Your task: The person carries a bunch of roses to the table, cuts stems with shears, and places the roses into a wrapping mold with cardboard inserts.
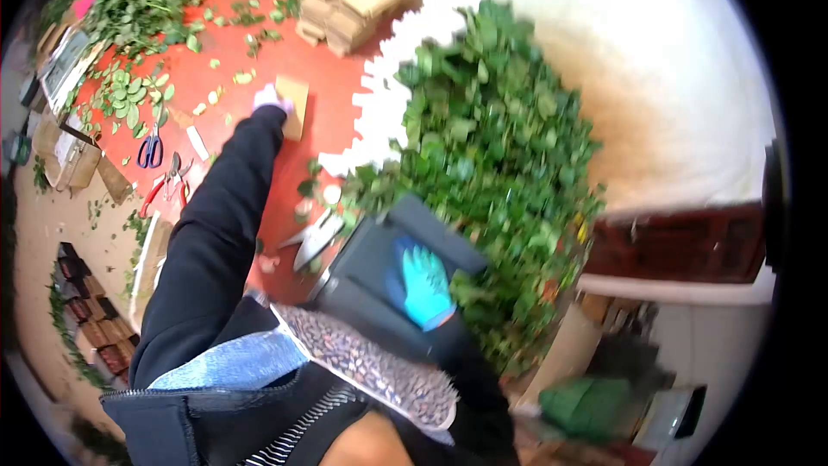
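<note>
My left hand (272,98), in a pale glove, reaches far across the red table (226,52) and grips the edge of a small brown cardboard piece (295,109); its fingers are slightly blurred. My right hand (424,287), in a teal glove, lies flat with fingers stretched on a black case-like object (371,263) close to my body. Beyond and beside that object spreads a large pile of leafy green stems (500,138), with a row of white pieces (384,103) along its left side.
Red-handled pruners (172,183) and dark blue scissors (151,148) lie at the table's left. A silver-bladed tool (316,240) rests near the black object. Folded brown cardboard (349,4) is stacked at the far side. Loose leaves (129,95) litter the left.
</note>
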`<action>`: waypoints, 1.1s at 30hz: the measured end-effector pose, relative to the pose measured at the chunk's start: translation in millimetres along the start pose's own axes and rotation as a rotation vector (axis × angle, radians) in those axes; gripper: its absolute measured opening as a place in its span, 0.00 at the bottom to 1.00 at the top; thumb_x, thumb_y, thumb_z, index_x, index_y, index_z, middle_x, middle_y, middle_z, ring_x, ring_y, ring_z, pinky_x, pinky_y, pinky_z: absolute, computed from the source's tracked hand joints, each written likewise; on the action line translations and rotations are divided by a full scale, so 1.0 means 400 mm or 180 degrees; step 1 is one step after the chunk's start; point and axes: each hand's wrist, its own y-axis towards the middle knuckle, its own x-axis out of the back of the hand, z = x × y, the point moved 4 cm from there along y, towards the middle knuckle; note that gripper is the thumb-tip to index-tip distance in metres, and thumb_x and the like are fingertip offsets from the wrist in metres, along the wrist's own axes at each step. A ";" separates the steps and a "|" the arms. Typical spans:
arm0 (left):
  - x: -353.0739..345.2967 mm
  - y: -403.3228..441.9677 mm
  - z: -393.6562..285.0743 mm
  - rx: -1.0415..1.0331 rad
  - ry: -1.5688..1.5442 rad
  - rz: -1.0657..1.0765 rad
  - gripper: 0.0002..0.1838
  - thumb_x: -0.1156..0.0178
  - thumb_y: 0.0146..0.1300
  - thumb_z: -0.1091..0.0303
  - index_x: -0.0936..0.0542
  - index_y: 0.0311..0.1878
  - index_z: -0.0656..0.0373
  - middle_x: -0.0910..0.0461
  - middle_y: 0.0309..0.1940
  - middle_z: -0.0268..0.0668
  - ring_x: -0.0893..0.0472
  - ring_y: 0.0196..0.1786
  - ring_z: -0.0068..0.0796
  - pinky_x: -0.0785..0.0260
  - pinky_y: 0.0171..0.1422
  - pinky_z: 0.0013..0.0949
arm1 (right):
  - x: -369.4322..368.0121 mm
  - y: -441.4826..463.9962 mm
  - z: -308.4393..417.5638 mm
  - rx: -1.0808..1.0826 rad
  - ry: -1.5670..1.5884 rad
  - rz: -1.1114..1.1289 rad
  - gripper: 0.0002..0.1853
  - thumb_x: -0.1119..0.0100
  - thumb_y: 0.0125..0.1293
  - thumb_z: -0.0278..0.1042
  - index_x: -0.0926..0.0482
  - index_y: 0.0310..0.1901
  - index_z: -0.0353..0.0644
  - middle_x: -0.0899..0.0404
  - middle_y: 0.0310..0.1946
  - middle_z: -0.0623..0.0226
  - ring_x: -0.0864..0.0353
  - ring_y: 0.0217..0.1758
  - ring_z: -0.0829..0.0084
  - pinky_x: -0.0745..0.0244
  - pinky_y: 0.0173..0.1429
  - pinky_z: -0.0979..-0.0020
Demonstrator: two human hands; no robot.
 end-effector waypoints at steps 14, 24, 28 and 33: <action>-0.108 -0.777 -0.151 -0.0005 -0.2735 0.3976 0.16 0.33 0.63 0.65 0.19 0.51 0.62 0.18 0.31 0.30 0.23 0.28 0.18 0.31 0.32 0.26 | -0.048 -0.033 -0.101 0.0455 0.0518 -0.0077 0.30 0.40 0.55 0.39 0.27 0.60 0.35 0.26 0.60 0.48 0.31 0.66 0.48 0.39 0.71 0.52; -0.056 -0.741 -0.220 -0.0790 -0.1718 0.3992 0.21 0.34 0.65 0.56 0.21 0.54 0.60 0.18 0.30 0.35 0.20 0.26 0.23 0.26 0.29 0.29 | -0.048 -0.029 -0.129 0.0610 0.0688 -0.0158 0.22 0.43 0.58 0.27 0.25 0.55 0.31 0.24 0.56 0.45 0.26 0.60 0.45 0.33 0.68 0.52; -0.057 -0.740 -0.230 -0.0641 -0.1756 0.3992 0.17 0.33 0.63 0.61 0.18 0.50 0.63 0.15 0.36 0.42 0.15 0.33 0.32 0.23 0.38 0.40 | -0.032 -0.024 -0.128 0.0716 0.0625 -0.0117 0.24 0.44 0.55 0.26 0.25 0.56 0.30 0.24 0.56 0.44 0.26 0.60 0.44 0.33 0.66 0.53; -0.114 -0.746 -0.232 -0.1848 -0.0943 0.3032 0.20 0.33 0.58 0.55 0.20 0.41 0.65 0.19 0.32 0.49 0.18 0.40 0.51 0.28 0.46 0.47 | 0.063 -0.045 -0.033 0.0104 0.0017 0.0337 0.22 0.42 0.59 0.33 0.24 0.56 0.35 0.24 0.56 0.48 0.25 0.58 0.48 0.30 0.61 0.54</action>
